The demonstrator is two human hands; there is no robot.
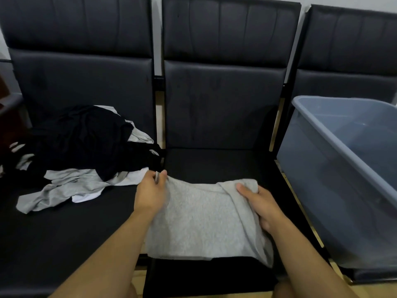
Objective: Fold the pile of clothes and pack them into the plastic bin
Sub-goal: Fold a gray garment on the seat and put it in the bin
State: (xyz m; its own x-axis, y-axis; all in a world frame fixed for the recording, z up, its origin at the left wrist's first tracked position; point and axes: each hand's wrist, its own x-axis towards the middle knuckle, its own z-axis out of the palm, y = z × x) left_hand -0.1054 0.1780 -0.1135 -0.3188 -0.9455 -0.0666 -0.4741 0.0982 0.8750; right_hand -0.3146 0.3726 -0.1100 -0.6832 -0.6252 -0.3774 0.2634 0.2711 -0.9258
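left hand (150, 193) fingers pinch far-left corner of grey t-shirt (199, 220), right hand (261, 206) fingers curl around its right fold, shirt on middle black seat (214, 164), clothes pile (81, 151) left, plastic bin (343, 168) right

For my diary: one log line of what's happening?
step: folding | left hand + right hand: gripping soft grey cloth garment | translucent grey plastic bin: looks empty
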